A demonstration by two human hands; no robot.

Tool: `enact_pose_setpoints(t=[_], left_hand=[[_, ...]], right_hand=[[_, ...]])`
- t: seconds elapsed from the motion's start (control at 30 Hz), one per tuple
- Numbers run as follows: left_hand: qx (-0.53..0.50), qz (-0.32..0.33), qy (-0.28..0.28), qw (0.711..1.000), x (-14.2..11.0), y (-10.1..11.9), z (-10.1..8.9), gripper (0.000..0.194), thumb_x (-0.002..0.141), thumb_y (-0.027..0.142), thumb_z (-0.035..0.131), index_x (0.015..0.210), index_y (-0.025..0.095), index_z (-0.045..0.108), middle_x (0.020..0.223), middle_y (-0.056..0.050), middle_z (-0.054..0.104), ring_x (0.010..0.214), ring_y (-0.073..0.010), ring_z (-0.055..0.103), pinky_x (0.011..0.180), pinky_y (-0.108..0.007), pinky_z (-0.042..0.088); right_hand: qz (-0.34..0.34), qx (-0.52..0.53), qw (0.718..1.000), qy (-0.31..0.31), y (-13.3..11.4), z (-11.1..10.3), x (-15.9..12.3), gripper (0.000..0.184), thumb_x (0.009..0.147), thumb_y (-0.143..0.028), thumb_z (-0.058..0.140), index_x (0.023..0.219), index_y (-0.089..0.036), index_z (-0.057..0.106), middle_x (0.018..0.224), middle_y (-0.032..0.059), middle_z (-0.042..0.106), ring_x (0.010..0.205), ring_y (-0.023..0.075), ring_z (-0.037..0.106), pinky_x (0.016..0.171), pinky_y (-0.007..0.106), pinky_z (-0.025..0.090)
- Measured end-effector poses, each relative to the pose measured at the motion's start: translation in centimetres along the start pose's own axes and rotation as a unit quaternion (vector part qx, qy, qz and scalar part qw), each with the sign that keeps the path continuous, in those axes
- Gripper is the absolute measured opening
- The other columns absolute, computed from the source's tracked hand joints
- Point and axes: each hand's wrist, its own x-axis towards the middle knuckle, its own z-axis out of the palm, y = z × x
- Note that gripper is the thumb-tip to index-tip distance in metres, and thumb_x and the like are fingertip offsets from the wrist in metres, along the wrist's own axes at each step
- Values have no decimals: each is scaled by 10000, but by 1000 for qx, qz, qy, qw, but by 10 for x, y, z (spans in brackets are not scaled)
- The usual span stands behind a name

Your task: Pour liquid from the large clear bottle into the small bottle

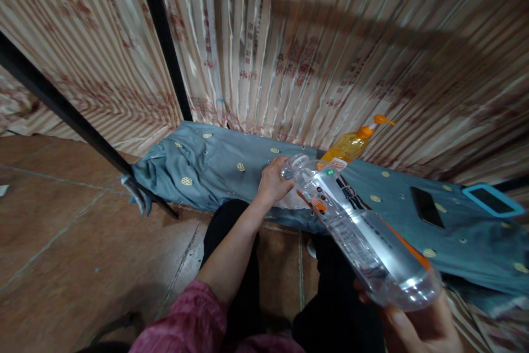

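Note:
My right hand (417, 325) grips the base of a large clear plastic bottle (359, 232) with a white and orange label, tilted so its open neck points away from me. My left hand (273, 179) is closed at the bottle's mouth, fingers curled round the neck; whether it holds a cap is hidden. Behind the neck stands an orange pump bottle (351, 146) of yellow liquid on a blue-grey patterned cloth (215, 168).
A black phone (427, 207) and a blue-cased device (494, 200) lie on the cloth at the right. Striped curtain (309, 39) hangs behind. Black metal bars (61, 105) cross at the left. Brown tiled floor (74, 232) lies below, with my dark-trousered legs (239, 265).

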Motion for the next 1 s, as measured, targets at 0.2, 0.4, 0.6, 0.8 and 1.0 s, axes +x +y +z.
enact_pose_setpoints(t=[0.2, 0.4, 0.6, 0.8, 1.0], left_hand=[[1, 0, 1, 1000, 0, -1, 1, 336, 752, 187, 800, 1073, 190, 700, 1084, -78, 754, 1028, -243, 715, 962, -367, 566], [0, -3, 4, 1000, 0, -1, 1, 347, 737, 185, 813, 1066, 201, 703, 1077, -63, 755, 1028, -243, 716, 957, -364, 569], [3, 6, 0, 1000, 0, 0, 0, 344, 752, 174, 790, 1081, 174, 691, 1074, -83, 752, 1009, -243, 715, 938, -357, 566], [4, 5, 1, 1000, 0, -3, 2, 348, 746, 185, 804, 1076, 182, 691, 1091, -76, 754, 1036, -245, 713, 964, -366, 564], [-2, 6, 6, 1000, 0, -3, 2, 330, 748, 181, 800, 1061, 184, 696, 1074, -75, 756, 1016, -242, 718, 949, -363, 569]], right_hand=[[10, 24, 1000, 9, -8, 8, -5, 898, 730, -423, 876, 1528, -265, 495, 1140, 96, 694, 742, 247, 704, 674, 370, 573], [21, 55, 998, 33, -8, 9, -7, 938, 644, -424, 934, 1481, -235, 553, 1215, 116, 683, 740, 214, 694, 664, 325, 574], [10, 22, 1000, 19, -1, 3, -2, 954, 679, -406, 903, 1530, -256, 499, 1506, 177, 517, 772, 225, 702, 679, 364, 578], [13, 15, 999, 29, -3, 6, -2, 998, 681, -407, 902, 1563, -262, 459, 1499, 178, 523, 776, 228, 698, 679, 366, 570], [14, 10, 1000, 17, -2, 5, -1, 1098, 641, -425, 925, 1596, -278, 406, 1442, 157, 567, 750, 208, 680, 700, 354, 557]])
